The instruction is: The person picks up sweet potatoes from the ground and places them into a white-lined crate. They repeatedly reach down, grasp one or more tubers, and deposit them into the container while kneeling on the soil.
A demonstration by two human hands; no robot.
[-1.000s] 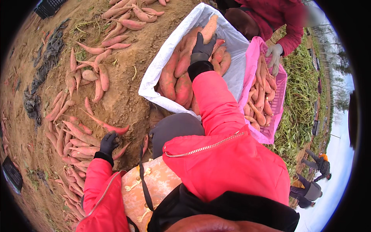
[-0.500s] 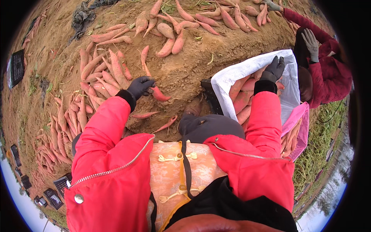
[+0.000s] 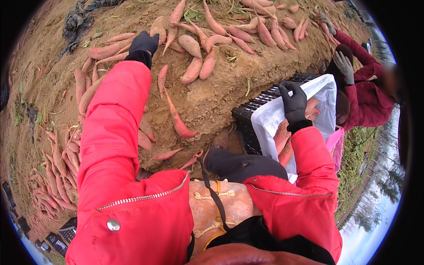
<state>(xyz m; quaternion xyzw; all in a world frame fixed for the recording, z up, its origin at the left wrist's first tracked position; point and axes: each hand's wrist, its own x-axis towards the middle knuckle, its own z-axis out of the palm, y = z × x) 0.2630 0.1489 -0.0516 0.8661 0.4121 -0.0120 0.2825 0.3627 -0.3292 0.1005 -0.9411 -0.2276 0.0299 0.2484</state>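
Note:
My left hand (image 3: 144,43), in a black glove, is stretched far forward over the dirt bank. It is among orange-pink sweet potatoes, between a long sweet potato (image 3: 108,50) and a rounder sweet potato (image 3: 158,28). Its fingertips point away and are hidden, so any grip does not show. In another black glove, my right hand (image 3: 293,100) is bent over the near-left edge of a white plastic liner (image 3: 324,90) and appears to grip it. The liner sits in a black crate (image 3: 248,128), with several sweet potatoes (image 3: 282,134) inside.
A curved sweet potato (image 3: 180,123) lies on the slope before me. More lie in a heap (image 3: 59,168) at left and a row (image 3: 240,35) along the top. A co-worker in a dark red sleeve (image 3: 371,99) crouches beyond the crate, a grey-gloved hand (image 3: 343,66) near the liner.
My left hand has moved forward, away from the curved sweet potato on the slope. My right hand has shifted from above the crate's contents to the liner's edge. The view has turned slightly.

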